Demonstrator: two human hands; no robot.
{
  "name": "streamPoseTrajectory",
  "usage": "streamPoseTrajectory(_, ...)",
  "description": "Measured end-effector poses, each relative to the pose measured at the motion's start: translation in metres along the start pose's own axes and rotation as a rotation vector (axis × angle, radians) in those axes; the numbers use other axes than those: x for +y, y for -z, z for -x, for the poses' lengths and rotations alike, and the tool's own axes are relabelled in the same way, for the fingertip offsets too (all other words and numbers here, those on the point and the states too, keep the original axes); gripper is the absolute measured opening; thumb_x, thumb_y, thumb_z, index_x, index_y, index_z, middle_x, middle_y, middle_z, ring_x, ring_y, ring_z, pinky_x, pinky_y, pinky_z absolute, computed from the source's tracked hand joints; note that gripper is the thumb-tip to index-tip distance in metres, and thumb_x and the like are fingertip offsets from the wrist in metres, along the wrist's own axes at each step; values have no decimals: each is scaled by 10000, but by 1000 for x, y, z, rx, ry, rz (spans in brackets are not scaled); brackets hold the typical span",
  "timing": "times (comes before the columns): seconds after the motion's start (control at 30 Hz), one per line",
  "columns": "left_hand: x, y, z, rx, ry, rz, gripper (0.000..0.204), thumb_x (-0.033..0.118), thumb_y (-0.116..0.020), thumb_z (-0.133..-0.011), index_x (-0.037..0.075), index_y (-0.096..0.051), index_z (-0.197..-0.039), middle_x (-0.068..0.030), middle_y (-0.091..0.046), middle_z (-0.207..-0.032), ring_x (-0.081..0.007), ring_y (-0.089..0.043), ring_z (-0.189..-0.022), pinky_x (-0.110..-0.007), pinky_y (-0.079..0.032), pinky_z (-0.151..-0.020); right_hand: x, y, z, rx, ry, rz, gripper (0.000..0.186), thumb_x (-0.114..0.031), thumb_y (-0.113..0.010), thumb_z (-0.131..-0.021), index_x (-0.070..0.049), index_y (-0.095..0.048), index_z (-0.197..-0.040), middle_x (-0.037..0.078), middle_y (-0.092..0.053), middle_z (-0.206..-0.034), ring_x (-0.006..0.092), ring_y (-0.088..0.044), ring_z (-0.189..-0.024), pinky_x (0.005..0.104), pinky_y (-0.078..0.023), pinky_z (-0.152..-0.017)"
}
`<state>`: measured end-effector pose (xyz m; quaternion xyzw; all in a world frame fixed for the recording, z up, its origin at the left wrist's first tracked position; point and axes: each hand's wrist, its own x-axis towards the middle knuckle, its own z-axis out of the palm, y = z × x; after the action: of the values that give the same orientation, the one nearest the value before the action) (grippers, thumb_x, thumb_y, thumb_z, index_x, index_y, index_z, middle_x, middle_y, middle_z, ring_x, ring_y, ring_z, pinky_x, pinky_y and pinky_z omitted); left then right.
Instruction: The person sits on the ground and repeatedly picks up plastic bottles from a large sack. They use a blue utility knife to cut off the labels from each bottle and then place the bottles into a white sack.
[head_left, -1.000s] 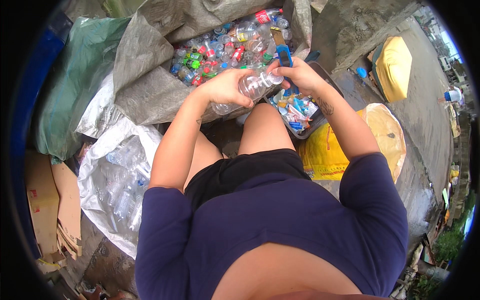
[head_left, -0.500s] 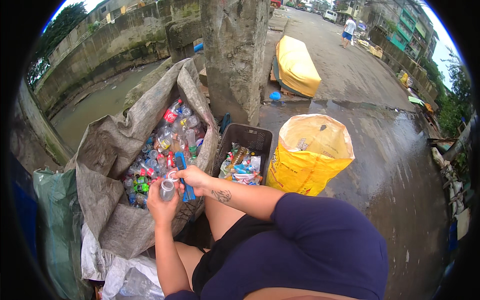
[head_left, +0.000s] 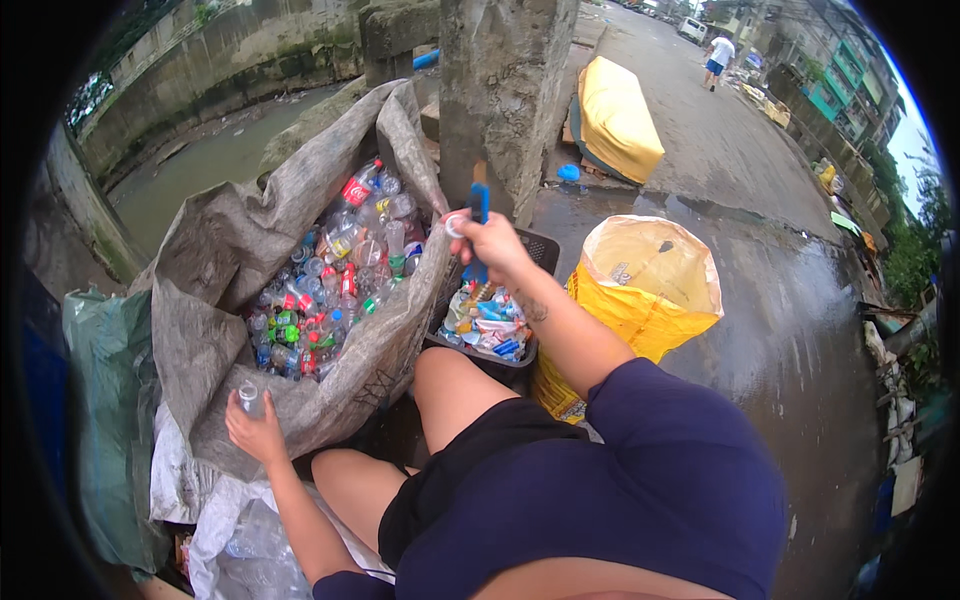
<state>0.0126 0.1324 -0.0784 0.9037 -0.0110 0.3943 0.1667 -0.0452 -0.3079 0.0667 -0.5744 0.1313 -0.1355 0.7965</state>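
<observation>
Clear plastic bottle (head_left: 249,397) held upright in the left hand (head_left: 258,432), low at the outer edge of the big grey sack (head_left: 215,260); fingers wrapped round its lower part, only the top showing above them. Sack lies open, filled with mixed plastic bottles (head_left: 335,275), many with red or green labels. Right hand (head_left: 487,245) raised above the black crate (head_left: 520,365), fingers closed on a blue-handled tool (head_left: 479,205) standing upright, and pinching a small white cap (head_left: 455,224) at the fingertips. Crate holds loose scraps of coloured plastic and wrappers (head_left: 485,325). Yellow sack (head_left: 645,290) stands open-mouthed just right of the crate, touching it. Concrete pillar (head_left: 505,90) rises behind the crate. White bag of clear bottles (head_left: 250,545) lies below the left forearm. Wet pavement (head_left: 790,330) to the right.
</observation>
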Motion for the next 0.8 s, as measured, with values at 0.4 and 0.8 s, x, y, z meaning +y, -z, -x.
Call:
streamPoseTrajectory(0.4, -264, 264, 90, -251, 1079, 19, 727, 377, -723, -675, -44, -479, -1216, -260, -527, -1184, -319, -521, -1111, -348, -396, -926, -62, 294, 142, 675, -672, 1534, 499, -463, -540, -864, 26, -628, -906, 87, -530, -524, 132, -439, -369, 236, -329, -343)
streamPoseTrajectory(0.8, -194, 129, 109, -705, 242, -522, 684, 354, -701, -714, 235, -426, -1328, -128, -419, -1337, -314, -382, -1234, -478, -330, -988, -15, 33, -86, -178, 8, 1520, 350, -312, -638, -795, 36, -604, -789, 71, -558, -579, 131, -529, -453, 270, -425, -454)
